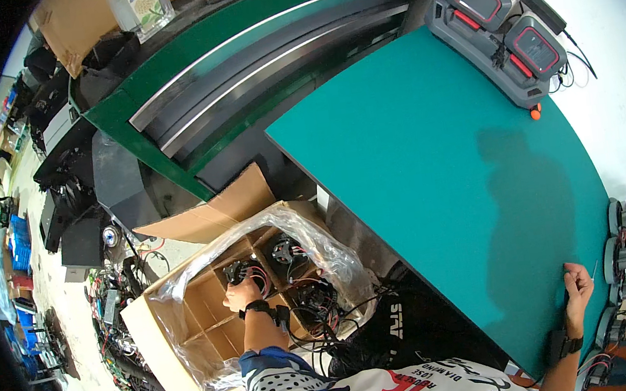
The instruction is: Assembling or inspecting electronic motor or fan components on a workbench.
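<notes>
Black wired part (237, 272), one: I am seeing it at a middle compartment of the divided cardboard box (143, 340), with the left hand (242, 292) clamping its fingers on it and reddish wires curving out beside it; depth is reading poorly here, so it may be resting or slightly raised. Similar wired parts (286, 250) are occupying neighbouring compartments, and clear plastic (339, 258) is lining the box. Right hand (577, 291), one: it is lying over the green tabletop (400, 147), fingers curling inward; whether they are gripping anything I cannot tell. Round dark parts (611, 260) are lining the table's right edge. Twin-bay charger (487, 60), grey and red, is standing at the far corner. Green cabinet (114, 114) is standing beyond the box.
</notes>
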`<move>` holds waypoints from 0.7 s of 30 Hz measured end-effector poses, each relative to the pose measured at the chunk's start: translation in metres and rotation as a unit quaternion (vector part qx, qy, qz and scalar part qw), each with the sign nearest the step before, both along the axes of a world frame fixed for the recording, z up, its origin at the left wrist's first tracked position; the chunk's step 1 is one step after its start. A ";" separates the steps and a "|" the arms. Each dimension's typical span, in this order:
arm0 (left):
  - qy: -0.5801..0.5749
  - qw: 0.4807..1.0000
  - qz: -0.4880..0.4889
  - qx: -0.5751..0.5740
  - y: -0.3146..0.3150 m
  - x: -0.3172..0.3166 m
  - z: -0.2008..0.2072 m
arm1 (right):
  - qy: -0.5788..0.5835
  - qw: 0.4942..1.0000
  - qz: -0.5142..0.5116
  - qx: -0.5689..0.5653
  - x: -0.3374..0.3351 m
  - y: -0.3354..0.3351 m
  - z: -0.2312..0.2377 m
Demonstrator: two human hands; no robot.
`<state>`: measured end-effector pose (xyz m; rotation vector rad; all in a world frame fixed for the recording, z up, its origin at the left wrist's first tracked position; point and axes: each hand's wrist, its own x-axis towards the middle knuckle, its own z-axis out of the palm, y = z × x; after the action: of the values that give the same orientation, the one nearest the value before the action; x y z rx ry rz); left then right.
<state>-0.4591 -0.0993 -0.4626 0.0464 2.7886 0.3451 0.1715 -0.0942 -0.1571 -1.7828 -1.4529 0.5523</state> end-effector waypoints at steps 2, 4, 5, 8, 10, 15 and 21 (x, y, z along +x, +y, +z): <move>0.018 1.000 0.002 0.007 0.002 0.004 -0.009 | -0.015 1.000 0.021 0.016 0.004 0.000 -0.002; 0.078 0.996 0.042 0.022 0.004 0.008 -0.022 | -0.020 1.000 0.017 0.018 0.006 0.000 -0.003; 0.098 0.994 0.046 0.017 0.001 0.007 -0.030 | -0.018 0.999 0.023 0.027 0.007 -0.001 -0.003; -0.009 0.977 0.070 0.203 -0.011 -0.005 -0.066 | -0.017 0.999 0.013 0.027 0.008 0.000 -0.004; -0.044 0.968 0.075 0.234 -0.020 -0.013 -0.096 | -0.021 0.999 0.018 0.032 0.007 0.002 -0.004; -0.098 0.985 -0.128 0.067 -0.047 -0.028 -0.104 | -0.029 0.999 0.005 0.029 -0.006 0.001 0.001; 0.033 0.965 -0.257 0.040 -0.022 0.011 -0.027 | -0.008 0.999 -0.048 -0.003 -0.031 -0.003 0.010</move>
<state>-0.4476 -0.1212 -0.4892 0.7941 2.6925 0.3246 0.1405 -0.0967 -0.1471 -1.8551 -1.3694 0.4930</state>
